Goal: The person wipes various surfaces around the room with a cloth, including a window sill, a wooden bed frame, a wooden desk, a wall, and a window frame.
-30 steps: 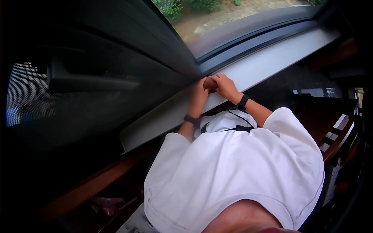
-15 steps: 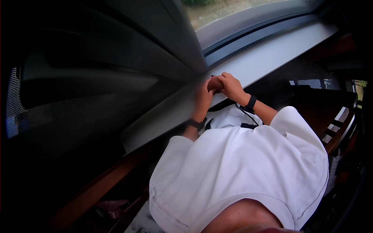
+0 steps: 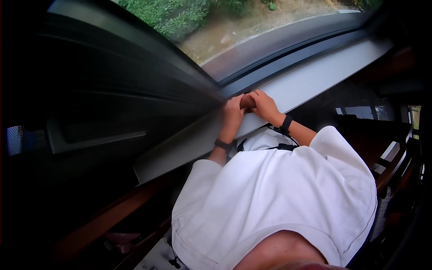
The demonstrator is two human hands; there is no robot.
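Observation:
Both hands meet over a pale window ledge point(image 3: 315, 78), close to the window frame. Between them is a small, smooth, reddish-brown rounded object point(image 3: 247, 103) whose kind I cannot make out. My left hand point(image 3: 232, 111) is closed around its left side, fingers curled. From the right, my right hand point(image 3: 265, 106) grips the same object with bent fingers. Each wrist wears a dark band.
A window point(image 3: 270, 31) stands ahead, with green bushes point(image 3: 180, 18) and sandy ground outside. A large dark panel point(image 3: 148, 90) slopes across the left. Below the ledge runs a brown wooden edge point(image 3: 108, 216). At the right stands a dark brown surface point(image 3: 360, 139) with a light strip.
The dark panel's edge has shifted left in view, showing more window and bushes. My hands sit slightly lower in view, still together on the brown object.

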